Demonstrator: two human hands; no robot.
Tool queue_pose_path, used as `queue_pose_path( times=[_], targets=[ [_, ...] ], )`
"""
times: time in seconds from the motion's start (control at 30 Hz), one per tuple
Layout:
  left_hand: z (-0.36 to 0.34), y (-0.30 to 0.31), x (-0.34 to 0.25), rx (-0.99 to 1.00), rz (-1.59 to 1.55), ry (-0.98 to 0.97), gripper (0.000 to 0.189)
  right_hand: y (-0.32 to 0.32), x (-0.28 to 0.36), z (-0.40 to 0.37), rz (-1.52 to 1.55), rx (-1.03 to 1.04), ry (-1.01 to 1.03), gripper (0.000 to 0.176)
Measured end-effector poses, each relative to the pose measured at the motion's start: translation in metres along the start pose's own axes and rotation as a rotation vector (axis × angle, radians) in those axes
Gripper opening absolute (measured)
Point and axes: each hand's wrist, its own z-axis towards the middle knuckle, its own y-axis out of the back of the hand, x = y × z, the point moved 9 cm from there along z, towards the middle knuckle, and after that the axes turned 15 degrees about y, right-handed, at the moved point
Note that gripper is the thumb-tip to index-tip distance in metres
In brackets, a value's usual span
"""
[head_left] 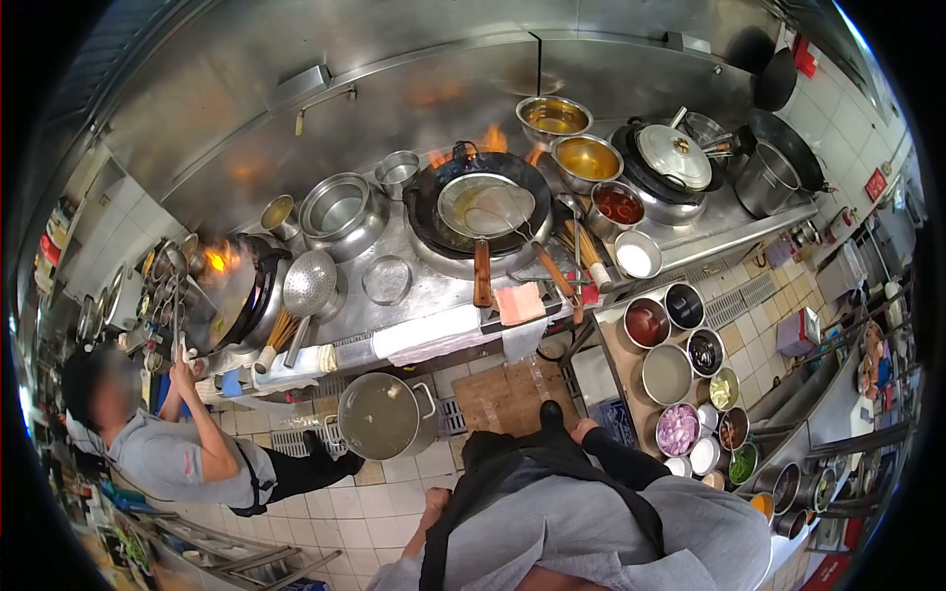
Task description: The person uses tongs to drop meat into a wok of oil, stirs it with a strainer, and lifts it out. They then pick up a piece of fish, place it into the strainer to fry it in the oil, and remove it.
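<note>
My left hand [435, 500] hangs low at my side, above the tiled floor; its fingers are too small and hidden to read. My right hand [583, 429] hangs near the edge of the ingredient table [619, 379], its fingers mostly out of sight. Neither hand visibly touches a tool. In front of me, a black wok [424, 212] sits on the burner with flames behind it. Across the wok lies a round mesh strainer [482, 271] with a wooden handle. A second tool with a wooden handle [554, 270] leans over the wok's right side. A folded pink cloth [519, 304] lies at the counter edge.
A big two-handled pot of liquid [386, 414] stands on the floor to my left. Beyond it, a co-worker [187, 443] works at a flaming wok [234, 295]. Bowls of chopped onion [678, 428] and sauces stand at right. A lidded pan [674, 158] sits on another burner.
</note>
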Motion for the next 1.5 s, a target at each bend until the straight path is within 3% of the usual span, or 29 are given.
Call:
queue_pose_path(
  times=[0.07,0.17,0.27,0.73,0.8,0.87,1.0,1.07,1.17,1.27,1.37,1.5],
  targets=[
    [-0.009,0.006,-0.002,-0.025,-0.173,0.107,0.027,0.005,-0.004,-0.005,0.138,-0.049,-0.114,0.035],
    [-0.032,0.019,-0.017,-0.108,-0.153,0.368,0.029,-0.002,-0.011,-0.003,0.146,-0.058,-0.144,0.036],
    [-0.038,0.021,-0.024,-0.044,-0.215,0.402,0.03,-0.003,-0.013,-0.005,0.165,-0.061,-0.155,0.036],
    [0.006,0.006,-0.009,-0.045,0.137,0.162,0.029,0.011,0.0,-0.013,0.139,-0.076,-0.135,0.036],
    [0.02,-0.003,-0.007,-0.06,0.31,0.039,0.029,0.021,0.008,-0.019,0.149,-0.067,-0.141,0.036],
    [0.022,-0.017,-0.025,-0.154,0.691,-0.139,0.029,0.023,0.011,-0.019,0.172,-0.071,-0.138,0.036],
    [0.001,0.005,-0.014,-0.001,0.3,-0.001,0.029,0.011,0.003,-0.01,0.156,-0.086,-0.116,0.035],
    [-0.009,0.012,-0.015,-0.021,0.11,0.204,0.029,0.012,0.003,-0.012,0.186,-0.1,-0.137,0.035],
    [-0.032,0.025,-0.033,-0.04,0.046,0.247,0.03,-0.003,-0.005,0.0,0.095,-0.071,-0.099,0.035],
    [-0.017,0.013,0.002,0.007,-0.295,0.373,0.031,0.007,0.003,-0.006,0.091,-0.14,-0.094,0.036],
    [-0.038,0.03,-0.021,-0.111,-0.23,0.403,0.032,0.009,0.007,-0.006,0.068,-0.09,-0.091,0.035],
    [0.001,0.007,0.0,-0.071,0.044,0.131,0.03,0.015,0.008,-0.01,0.134,-0.116,-0.125,0.034]
  ],
)
